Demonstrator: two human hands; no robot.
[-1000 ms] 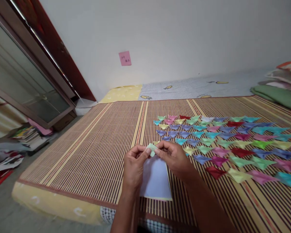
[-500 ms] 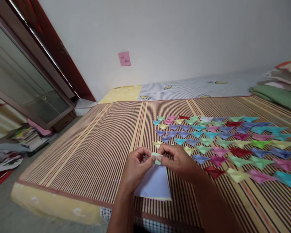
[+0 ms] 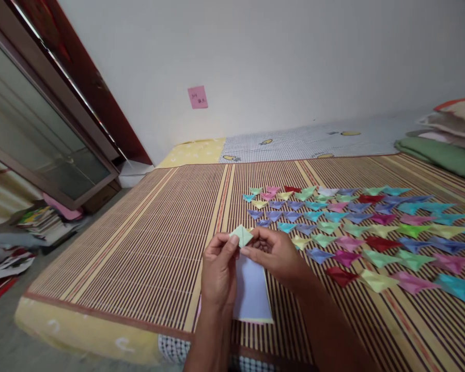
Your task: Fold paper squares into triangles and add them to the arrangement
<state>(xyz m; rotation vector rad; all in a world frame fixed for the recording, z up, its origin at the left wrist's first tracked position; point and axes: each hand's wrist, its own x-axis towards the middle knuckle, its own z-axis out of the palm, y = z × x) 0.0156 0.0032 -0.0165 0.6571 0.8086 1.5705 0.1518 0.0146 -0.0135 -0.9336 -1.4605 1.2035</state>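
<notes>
A small pale green folded paper is held up above the mat, diamond-shaped, with creases meeting near its middle. My left hand pinches its lower left side, thumb in front. At its right edge and lower corner are the closed fingers and thumb of my right hand. Beneath both hands lies a stack of pale sheets, partly covered by my left wrist. To the right, several rows of small folded paper shapes in many colours are spread out, the nearest ones just beyond my right hand.
The striped woven mat covers the bed, its front edge near me. Folded bedding is piled at the far right. A pink note sticks to the wall. Books and a glass-panelled door are at the left.
The green paper has been turned and raised slightly, from a narrow piece pinched between both thumbs to a diamond facing me. My left hand has turned more upright.
</notes>
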